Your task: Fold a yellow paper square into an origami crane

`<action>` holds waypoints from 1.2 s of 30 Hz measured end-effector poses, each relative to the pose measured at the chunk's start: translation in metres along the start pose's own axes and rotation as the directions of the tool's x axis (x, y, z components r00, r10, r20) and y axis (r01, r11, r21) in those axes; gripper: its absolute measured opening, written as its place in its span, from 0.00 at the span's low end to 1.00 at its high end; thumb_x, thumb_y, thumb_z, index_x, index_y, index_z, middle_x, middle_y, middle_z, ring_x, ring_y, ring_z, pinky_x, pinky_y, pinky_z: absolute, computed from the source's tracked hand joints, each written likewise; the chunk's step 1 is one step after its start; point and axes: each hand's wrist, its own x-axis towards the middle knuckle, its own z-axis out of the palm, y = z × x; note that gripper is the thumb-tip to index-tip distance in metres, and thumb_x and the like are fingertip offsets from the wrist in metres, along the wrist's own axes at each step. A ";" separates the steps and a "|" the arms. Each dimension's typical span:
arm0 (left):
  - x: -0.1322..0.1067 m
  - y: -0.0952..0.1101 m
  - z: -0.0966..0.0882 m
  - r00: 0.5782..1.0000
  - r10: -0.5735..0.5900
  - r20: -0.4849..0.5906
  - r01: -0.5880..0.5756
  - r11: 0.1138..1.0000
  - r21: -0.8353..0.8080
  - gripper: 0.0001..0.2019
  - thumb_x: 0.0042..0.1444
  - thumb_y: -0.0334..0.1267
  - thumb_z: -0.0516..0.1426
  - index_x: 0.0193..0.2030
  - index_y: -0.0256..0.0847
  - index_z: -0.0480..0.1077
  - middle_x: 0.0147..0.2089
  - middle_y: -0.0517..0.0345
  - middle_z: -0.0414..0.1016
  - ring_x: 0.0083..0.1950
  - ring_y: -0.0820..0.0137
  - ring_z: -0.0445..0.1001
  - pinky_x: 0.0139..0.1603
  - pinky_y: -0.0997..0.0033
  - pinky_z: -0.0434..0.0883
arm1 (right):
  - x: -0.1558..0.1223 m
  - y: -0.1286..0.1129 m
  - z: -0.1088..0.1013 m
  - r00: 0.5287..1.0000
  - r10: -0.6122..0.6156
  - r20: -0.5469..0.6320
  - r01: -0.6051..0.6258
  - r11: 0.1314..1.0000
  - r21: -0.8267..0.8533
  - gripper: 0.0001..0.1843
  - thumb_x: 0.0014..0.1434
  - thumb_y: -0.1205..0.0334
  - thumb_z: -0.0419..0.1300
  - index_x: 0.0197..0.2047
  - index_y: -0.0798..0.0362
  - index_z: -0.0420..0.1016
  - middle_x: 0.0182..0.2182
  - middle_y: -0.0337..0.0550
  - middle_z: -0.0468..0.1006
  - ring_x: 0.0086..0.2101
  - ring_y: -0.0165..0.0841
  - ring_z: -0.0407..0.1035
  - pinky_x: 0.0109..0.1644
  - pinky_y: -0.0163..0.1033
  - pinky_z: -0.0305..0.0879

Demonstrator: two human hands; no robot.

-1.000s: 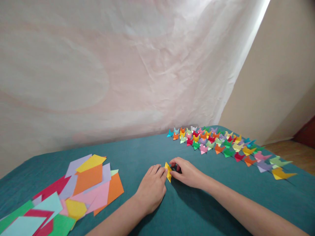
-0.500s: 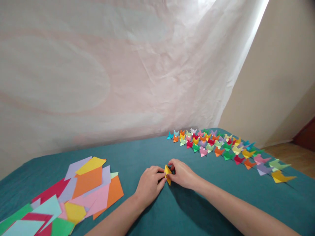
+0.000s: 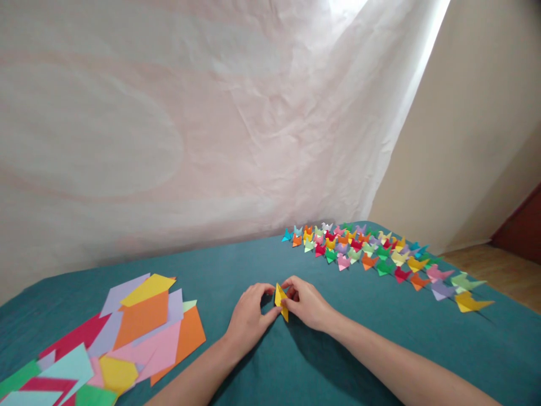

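A small folded yellow paper (image 3: 281, 299) stands on edge on the teal tablecloth (image 3: 321, 361), pinched from both sides. My left hand (image 3: 249, 318) grips its left side with thumb and fingertips. My right hand (image 3: 306, 304) holds its right side, fingers curled over the top. Both forearms reach in from the bottom edge.
A loose pile of coloured paper sheets (image 3: 127, 332) lies at the left. Several rows of small folded paper figures in many colours (image 3: 372, 256) stretch along the right, ending in a yellow one (image 3: 469, 303). A white sheet (image 3: 190, 124) hangs behind; wooden floor shows at far right.
My hands have closed in on the yellow paper and turned it more upright; the fold looks narrower. The view has shifted slightly right.
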 end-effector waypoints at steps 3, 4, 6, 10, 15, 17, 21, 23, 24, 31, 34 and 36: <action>0.001 -0.007 0.005 0.998 -0.045 -0.047 0.041 0.994 -0.101 0.19 0.48 0.36 0.61 0.48 0.40 0.65 0.44 0.53 0.72 0.46 0.64 0.71 0.49 0.62 0.68 | -0.001 0.002 0.004 0.999 -0.029 -0.016 0.031 0.989 0.144 0.13 0.51 0.69 0.58 0.42 0.53 0.68 0.28 0.36 0.74 0.27 0.29 0.67 0.31 0.33 0.61; 0.002 -0.008 0.006 0.997 -0.058 -0.043 0.052 0.990 -0.135 0.20 0.48 0.36 0.61 0.49 0.40 0.64 0.44 0.53 0.73 0.46 0.64 0.72 0.49 0.62 0.68 | -0.001 0.002 0.006 0.999 -0.040 -0.022 0.043 0.981 0.191 0.12 0.52 0.69 0.58 0.42 0.53 0.67 0.27 0.36 0.73 0.27 0.29 0.67 0.31 0.33 0.61; 0.003 -0.010 0.007 0.997 -0.079 -0.019 0.073 0.973 -0.219 0.21 0.49 0.37 0.60 0.50 0.39 0.63 0.43 0.53 0.73 0.46 0.64 0.72 0.49 0.62 0.68 | -0.001 0.002 0.009 0.998 -0.055 -0.037 0.064 0.960 0.273 0.11 0.53 0.68 0.57 0.42 0.54 0.67 0.27 0.36 0.72 0.27 0.28 0.66 0.31 0.33 0.61; 0.007 -0.007 0.005 0.993 -0.117 0.035 0.121 0.899 -0.421 0.22 0.52 0.37 0.58 0.53 0.36 0.61 0.39 0.54 0.75 0.42 0.66 0.74 0.48 0.62 0.69 | -0.002 -0.002 0.011 0.997 -0.047 -0.062 0.068 0.915 0.399 0.10 0.53 0.65 0.58 0.41 0.54 0.66 0.26 0.35 0.70 0.27 0.28 0.65 0.31 0.34 0.61; 0.011 0.000 -0.003 0.980 -0.163 0.116 0.200 0.825 -0.529 0.17 0.52 0.42 0.58 0.47 0.34 0.71 0.41 0.50 0.77 0.41 0.64 0.74 0.44 0.65 0.69 | -0.003 -0.008 0.009 0.996 -0.041 -0.081 0.077 0.849 0.522 0.12 0.54 0.58 0.60 0.39 0.54 0.67 0.29 0.37 0.72 0.29 0.29 0.66 0.33 0.35 0.64; 0.012 0.003 -0.007 0.971 -0.191 0.146 0.240 0.784 -0.572 0.16 0.52 0.44 0.58 0.43 0.35 0.74 0.41 0.50 0.77 0.40 0.64 0.74 0.43 0.67 0.69 | -0.004 -0.010 0.009 0.995 -0.065 -0.075 0.096 0.828 0.553 0.13 0.54 0.56 0.60 0.39 0.54 0.67 0.29 0.39 0.73 0.29 0.30 0.67 0.34 0.35 0.64; 0.011 0.013 -0.009 0.955 -0.266 0.134 0.287 0.701 -0.653 0.16 0.49 0.46 0.61 0.38 0.34 0.76 0.36 0.52 0.78 0.38 0.65 0.74 0.41 0.70 0.68 | -0.006 -0.012 0.007 0.990 -0.103 -0.092 0.137 0.832 0.538 0.14 0.55 0.53 0.58 0.39 0.54 0.68 0.29 0.39 0.73 0.29 0.30 0.67 0.33 0.35 0.64; 0.009 0.019 -0.009 0.940 -0.325 0.103 0.306 0.672 -0.675 0.17 0.47 0.47 0.62 0.36 0.34 0.77 0.34 0.52 0.78 0.36 0.65 0.74 0.39 0.70 0.67 | -0.007 -0.014 0.007 0.988 -0.115 -0.100 0.151 0.838 0.524 0.14 0.56 0.52 0.58 0.39 0.54 0.68 0.28 0.39 0.72 0.28 0.29 0.66 0.32 0.35 0.63; 0.007 0.022 -0.009 0.934 -0.347 0.084 0.309 0.667 -0.678 0.18 0.46 0.48 0.62 0.35 0.34 0.77 0.33 0.52 0.78 0.35 0.65 0.73 0.38 0.71 0.67 | -0.008 -0.014 0.006 0.987 -0.121 -0.103 0.157 0.840 0.519 0.14 0.56 0.51 0.58 0.38 0.54 0.68 0.28 0.38 0.72 0.27 0.29 0.65 0.31 0.34 0.62; -0.007 0.038 -0.007 0.917 -0.399 0.002 0.293 0.670 -0.682 0.20 0.45 0.52 0.62 0.32 0.33 0.74 0.31 0.54 0.76 0.33 0.68 0.72 0.36 0.72 0.67 | -0.017 -0.025 -0.001 0.980 -0.161 -0.118 0.197 0.866 0.459 0.14 0.56 0.50 0.57 0.30 0.54 0.69 0.23 0.35 0.67 0.24 0.28 0.60 0.29 0.34 0.58; -0.013 0.042 -0.008 0.918 -0.396 -0.020 0.275 0.674 -0.686 0.19 0.46 0.52 0.61 0.32 0.34 0.74 0.30 0.55 0.75 0.32 0.69 0.71 0.35 0.73 0.66 | -0.021 -0.031 -0.004 0.976 -0.184 -0.113 0.215 0.871 0.442 0.14 0.55 0.51 0.57 0.28 0.54 0.69 0.22 0.35 0.66 0.24 0.29 0.59 0.30 0.34 0.57; -0.017 0.044 -0.008 0.920 -0.390 -0.027 0.265 0.674 -0.689 0.19 0.48 0.52 0.61 0.33 0.34 0.73 0.30 0.56 0.74 0.32 0.70 0.71 0.35 0.74 0.65 | -0.023 -0.034 -0.004 0.977 -0.191 -0.100 0.215 0.871 0.442 0.14 0.55 0.51 0.57 0.28 0.54 0.68 0.21 0.35 0.66 0.24 0.28 0.58 0.29 0.34 0.57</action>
